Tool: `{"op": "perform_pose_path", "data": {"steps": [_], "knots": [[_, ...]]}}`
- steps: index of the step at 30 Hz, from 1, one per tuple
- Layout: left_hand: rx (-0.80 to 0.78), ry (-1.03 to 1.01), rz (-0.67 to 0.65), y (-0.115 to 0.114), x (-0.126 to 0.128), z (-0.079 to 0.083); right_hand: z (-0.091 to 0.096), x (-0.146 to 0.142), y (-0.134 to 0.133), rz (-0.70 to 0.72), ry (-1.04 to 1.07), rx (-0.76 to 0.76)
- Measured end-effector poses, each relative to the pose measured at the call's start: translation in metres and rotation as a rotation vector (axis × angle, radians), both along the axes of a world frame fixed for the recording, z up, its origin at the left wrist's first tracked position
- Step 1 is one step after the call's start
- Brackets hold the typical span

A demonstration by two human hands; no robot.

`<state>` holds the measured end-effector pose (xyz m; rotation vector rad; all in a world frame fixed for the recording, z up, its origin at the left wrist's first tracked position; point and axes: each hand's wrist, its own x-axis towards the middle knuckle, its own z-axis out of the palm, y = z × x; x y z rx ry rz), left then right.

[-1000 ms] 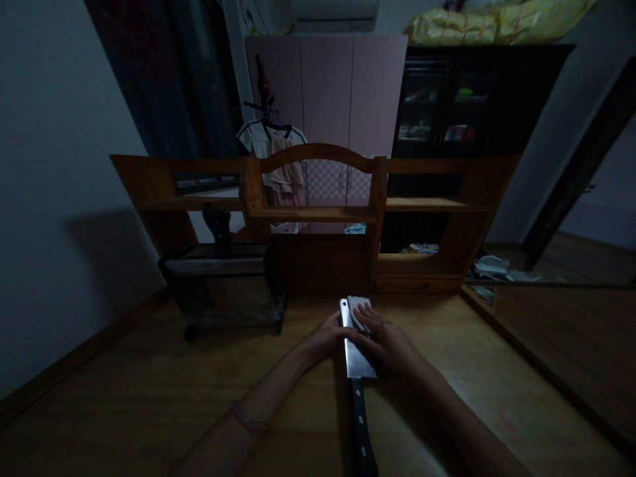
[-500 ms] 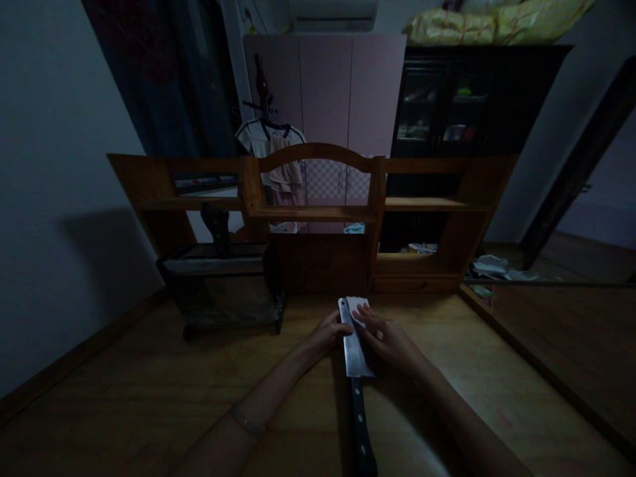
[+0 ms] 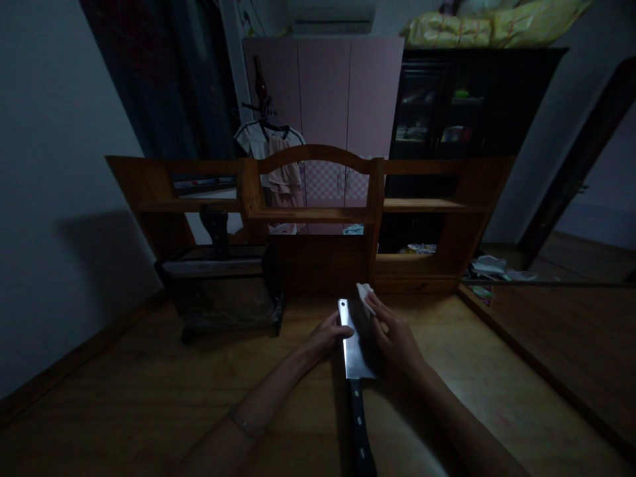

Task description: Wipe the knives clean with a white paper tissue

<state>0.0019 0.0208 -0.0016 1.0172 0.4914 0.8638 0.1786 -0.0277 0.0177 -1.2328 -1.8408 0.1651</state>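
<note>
A cleaver point(image 3: 356, 358) with a broad shiny blade and a black riveted handle points away from me above the wooden table. My left hand point(image 3: 328, 336) grips the blade's left edge near the far end, thumb on top and fingers underneath. In my right hand point(image 3: 395, 331) is a white cloth or tissue point(image 3: 366, 296), pinched between the fingers. That hand is over the right side of the blade, with the white piece raised at the far right corner; whether it touches the metal I cannot tell.
On the left of the table point(image 3: 124, 391) stands a dark knife block point(image 3: 223, 285) with a black handle rising from it. A wooden shelf unit point(image 3: 318, 213) runs along the back edge. A raised wooden rim point(image 3: 536, 361) borders the right side.
My right hand has lifted the white piece off the blade's surface and drawn it slightly right. More bare metal shows. My left hand keeps the same grip.
</note>
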Motion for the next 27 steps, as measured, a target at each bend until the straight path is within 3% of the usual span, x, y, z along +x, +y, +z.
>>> {"op": "perform_pose_path", "data": {"steps": [4,8,14,22,27], "knots": [[0.065,0.006,-0.04,0.001,-0.003,-0.004,0.007,-0.015,-0.007,0.247,-0.15,-0.057],[0.096,0.062,-0.08,0.0,-0.006,-0.003,0.01,-0.022,-0.008,0.327,-0.178,-0.112],[0.081,0.019,-0.073,0.001,-0.005,-0.002,0.005,-0.016,-0.001,0.236,-0.19,-0.121],[0.089,0.086,-0.032,0.005,-0.004,-0.006,-0.001,0.005,0.004,-0.002,-0.338,-0.114],[0.091,0.099,-0.049,0.002,-0.005,-0.001,0.006,0.002,0.0,-0.111,-0.222,-0.158]]}}
